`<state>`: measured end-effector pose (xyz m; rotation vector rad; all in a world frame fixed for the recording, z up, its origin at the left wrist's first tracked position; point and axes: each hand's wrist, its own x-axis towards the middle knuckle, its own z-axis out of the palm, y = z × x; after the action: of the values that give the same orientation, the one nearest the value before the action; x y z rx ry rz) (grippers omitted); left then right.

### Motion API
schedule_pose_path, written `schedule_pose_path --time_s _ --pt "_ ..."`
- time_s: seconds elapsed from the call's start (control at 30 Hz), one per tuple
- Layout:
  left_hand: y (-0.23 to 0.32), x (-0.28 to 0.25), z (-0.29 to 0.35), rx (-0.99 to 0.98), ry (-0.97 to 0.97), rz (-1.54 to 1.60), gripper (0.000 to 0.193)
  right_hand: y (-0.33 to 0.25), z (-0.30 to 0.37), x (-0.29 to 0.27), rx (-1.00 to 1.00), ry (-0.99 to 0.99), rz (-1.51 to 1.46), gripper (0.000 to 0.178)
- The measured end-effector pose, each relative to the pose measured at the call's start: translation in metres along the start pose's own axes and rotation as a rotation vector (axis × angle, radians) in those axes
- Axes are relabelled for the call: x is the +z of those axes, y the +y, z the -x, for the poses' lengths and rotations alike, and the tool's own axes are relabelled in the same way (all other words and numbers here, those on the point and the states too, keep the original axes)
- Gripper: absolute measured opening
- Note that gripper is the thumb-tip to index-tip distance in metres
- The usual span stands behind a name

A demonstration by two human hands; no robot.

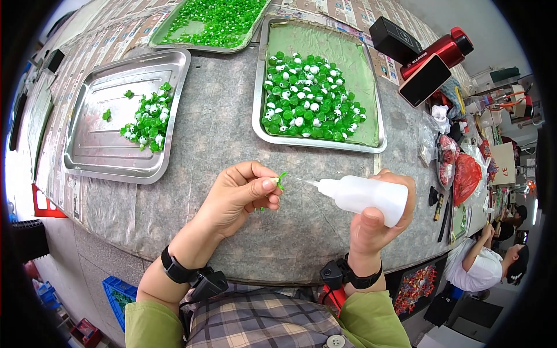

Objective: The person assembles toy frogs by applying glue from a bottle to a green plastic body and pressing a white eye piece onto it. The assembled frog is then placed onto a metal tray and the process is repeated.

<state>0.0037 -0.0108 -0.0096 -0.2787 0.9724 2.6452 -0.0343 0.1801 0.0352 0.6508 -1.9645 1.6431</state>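
Observation:
My left hand [238, 197] pinches a small green plastic piece [281, 180] between thumb and fingers over the grey table [214, 139]. My right hand [377, 217] grips a white squeeze bottle [362, 194], its thin nozzle pointing left, tip a short way from the green piece. Ahead to the right lies a steel tray [316, 142] with a green liner and a heap of green and white beads [310, 98]. To the left, another steel tray [98, 156] holds a smaller pile of green pieces [148, 124].
A third tray of green beads [212, 23] sits at the far edge. A red flask [438, 52], black box [394, 37] and phone [425, 80] lie at the right rear, with red bags [464, 174] beside them. Another person [484, 264] sits at lower right. A blue crate [119, 293] is on the floor.

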Motion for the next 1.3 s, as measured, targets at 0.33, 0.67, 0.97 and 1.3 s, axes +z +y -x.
schedule_pose_path --time_s 0.33,0.67,0.97,1.3 --pt "-0.001 0.004 0.001 0.181 0.119 -0.116 0.015 -0.003 0.002 0.002 0.094 -0.024 -0.063 0.042" --pt "-0.001 0.004 0.0 0.182 0.112 -0.128 0.015 -0.006 0.001 0.005 0.18 0.035 0.03 0.051" --pt "-0.001 0.003 0.003 0.175 0.156 -0.069 0.013 0.03 -0.038 -0.061 0.37 0.194 -0.06 0.031" --pt "0.0 0.003 0.001 0.169 0.142 -0.072 0.014 0.104 0.006 -0.15 0.658 0.114 0.185 0.033"
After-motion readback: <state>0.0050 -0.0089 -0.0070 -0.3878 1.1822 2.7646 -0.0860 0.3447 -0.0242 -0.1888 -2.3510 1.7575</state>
